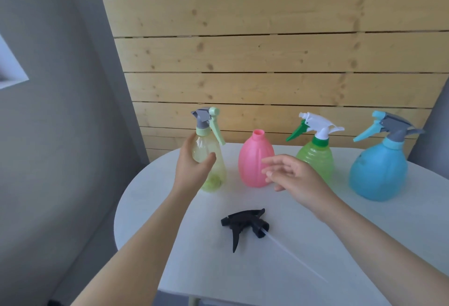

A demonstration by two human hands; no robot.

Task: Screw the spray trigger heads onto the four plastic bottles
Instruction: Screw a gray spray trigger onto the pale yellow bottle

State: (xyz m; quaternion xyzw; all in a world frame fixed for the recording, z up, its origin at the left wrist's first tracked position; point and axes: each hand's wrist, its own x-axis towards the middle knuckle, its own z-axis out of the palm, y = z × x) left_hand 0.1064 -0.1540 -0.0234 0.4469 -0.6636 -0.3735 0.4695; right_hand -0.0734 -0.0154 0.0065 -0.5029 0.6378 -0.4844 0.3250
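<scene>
The yellow bottle is being gripped around its body by the left hand, fingers and thumb curled on it, its pale green head already seated. The right hand is being held loose and spread, holding nothing, just in front of the pink bottle, the only bottle with a bare neck. The fourth bottle appears to be the step in hand. For the next move, the black trigger head, lying at six o'clock from the pink bottle with its dip tube trailing toward four o'clock, is judged to need lifting, feeding into the neck and turning. At three o'clock the green bottle and blue bottle are standing capped. Everything is being carried by a white rounded bench, backed by a wooden plank wall and grey walls.
</scene>
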